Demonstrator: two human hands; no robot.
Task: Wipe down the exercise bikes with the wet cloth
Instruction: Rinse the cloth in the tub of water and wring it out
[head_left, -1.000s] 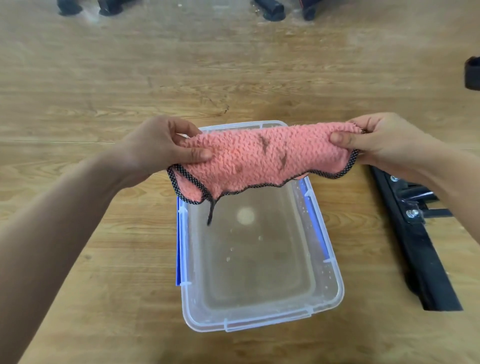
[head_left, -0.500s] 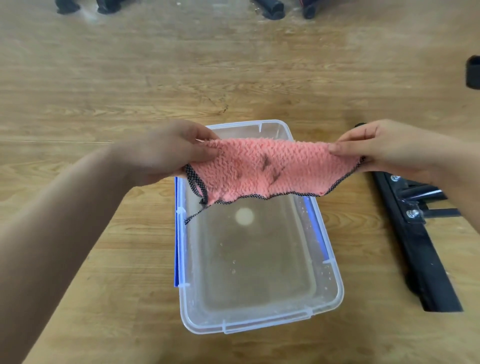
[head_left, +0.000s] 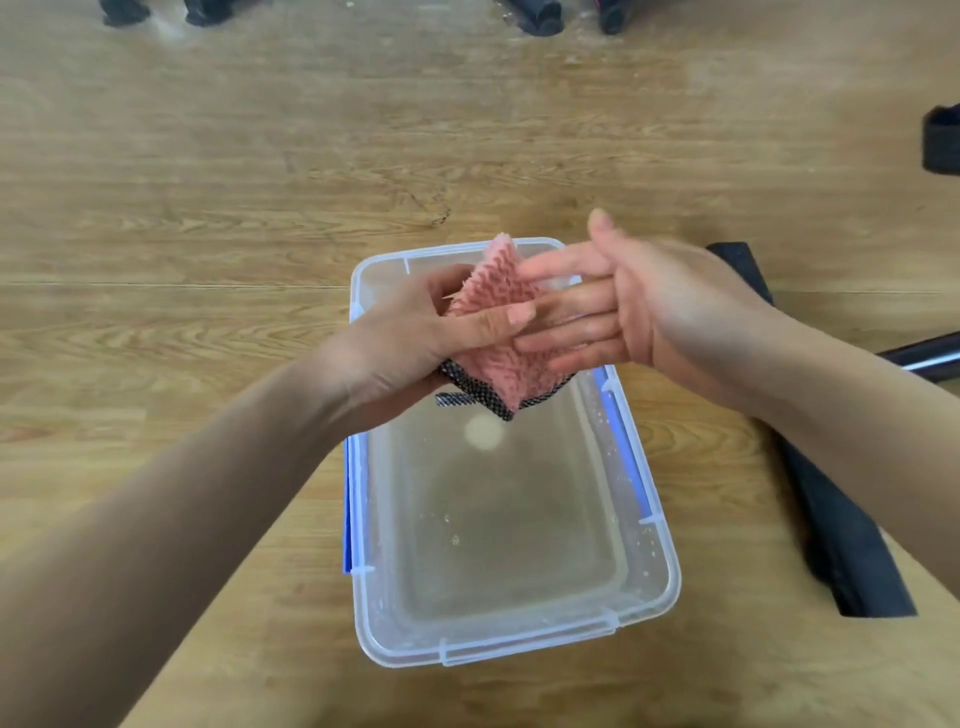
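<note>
Left hand (head_left: 410, 332) grips the pink cloth (head_left: 496, 283): thumb laid across its front, fingers curled behind, clamped on it. Right hand (head_left: 649, 306) is flat, 4 fingers straight and laid against the cloth's right side, thumb raised, pinching nothing; it is slightly blurred.

Cloth is folded into a small pad, black dotted trim hanging at its lower edge. It is held in the air over the far end of the clear plastic tub (head_left: 519, 656) and appears clear of the water (head_left: 493, 519).

The tub holds shallow cloudy water with droplets on its walls, and stands on the wood-grain floor (head_left: 208, 208). A black bike base bar (head_left: 841, 545) lies just right of it.

Judgement: the cloth is being prepared. No bike surface is touched, so the wiping is all left to do.
</note>
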